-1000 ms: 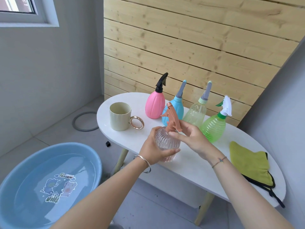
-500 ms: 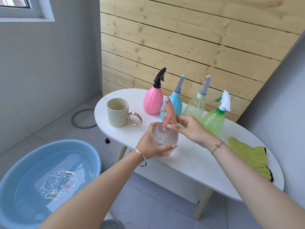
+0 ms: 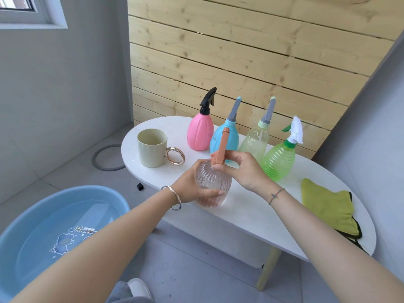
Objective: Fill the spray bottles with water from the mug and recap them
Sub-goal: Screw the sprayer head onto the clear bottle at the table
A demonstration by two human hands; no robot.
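from the head camera, the person's left hand (image 3: 192, 186) wraps round the belly of the clear ribbed bottle (image 3: 213, 184), thumb across its front, apparently to brace it against twisting; the bottle stands on the white table (image 3: 262, 215) near the front edge; the right hand (image 3: 242, 169) pinches the collar of the orange spray head (image 3: 220, 149) where it meets the neck, a grip that suits turning the cap; whether it is being loosened or tightened cannot be told; a little liquid seems to sit in the bottle's base.

the mug (image 3: 152, 149) stands to the left with its ring handle turned toward the hands, within easy reach for pouring; whether it holds water cannot be told; behind, the pink bottle (image 3: 200, 133), blue bottle (image 3: 232, 138), pale bottle (image 3: 254, 141) and green bottle (image 3: 278, 160) stand capped in a row, clear of the work; a green cloth (image 3: 328, 204) lies at the right, probably for spills; a blue basin (image 3: 113, 193) of water sits on the floor at the left, likely the refill source.
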